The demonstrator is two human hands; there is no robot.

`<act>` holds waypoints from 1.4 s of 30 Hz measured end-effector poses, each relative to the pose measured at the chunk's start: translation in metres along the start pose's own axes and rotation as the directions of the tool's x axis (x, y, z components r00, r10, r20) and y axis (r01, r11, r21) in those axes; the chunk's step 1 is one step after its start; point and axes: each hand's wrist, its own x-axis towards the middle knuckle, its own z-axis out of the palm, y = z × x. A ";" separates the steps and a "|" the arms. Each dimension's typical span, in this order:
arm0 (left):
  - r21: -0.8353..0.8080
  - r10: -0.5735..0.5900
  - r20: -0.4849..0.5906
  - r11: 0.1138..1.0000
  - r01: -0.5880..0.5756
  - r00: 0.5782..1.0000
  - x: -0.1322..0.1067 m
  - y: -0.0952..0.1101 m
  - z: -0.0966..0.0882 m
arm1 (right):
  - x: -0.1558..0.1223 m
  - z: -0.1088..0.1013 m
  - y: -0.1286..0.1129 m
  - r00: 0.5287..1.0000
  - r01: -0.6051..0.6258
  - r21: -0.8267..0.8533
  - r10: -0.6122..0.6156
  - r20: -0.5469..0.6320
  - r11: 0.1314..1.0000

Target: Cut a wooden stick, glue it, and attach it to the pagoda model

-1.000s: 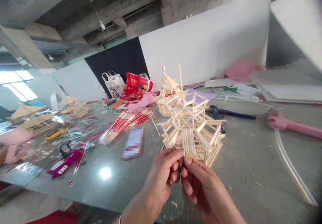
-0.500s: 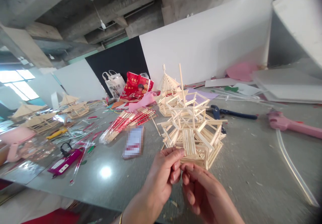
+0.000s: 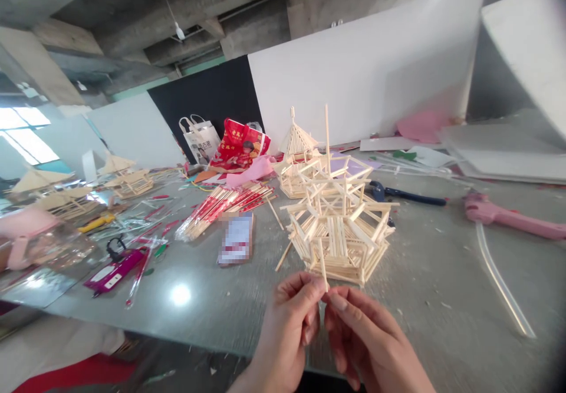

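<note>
Left hand [image 3: 289,328] and right hand [image 3: 367,346] meet fingertip to fingertip, pinching short wooden stick [image 3: 322,266] upright between them. Stick rises just in front of stick pavilion model [image 3: 338,222] on grey table [image 3: 442,287]. Behind: second model [image 3: 297,157], chopstick bundle [image 3: 225,207], blue pliers [image 3: 398,194], pink glue gun [image 3: 508,219] at right.

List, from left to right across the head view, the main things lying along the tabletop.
Magenta tool → bundle of red-wrapped sticks → blurred card → unfinished stick model → blue-handled pliers → pink glue gun.
</note>
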 end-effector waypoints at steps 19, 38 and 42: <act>-0.056 0.119 0.000 0.991 -0.119 0.993 -0.039 -0.032 0.006 | -0.033 0.007 0.013 0.996 -0.060 0.112 0.052 0.068 0.992; 0.100 -0.002 0.059 0.995 -0.004 0.998 0.027 0.022 0.010 | 0.003 0.001 -0.001 0.998 -0.027 0.146 0.035 -0.054 0.989; 0.103 -0.015 0.055 0.995 0.009 0.998 0.031 0.020 0.011 | 0.010 -0.001 -0.001 0.998 -0.047 0.158 0.053 -0.034 0.986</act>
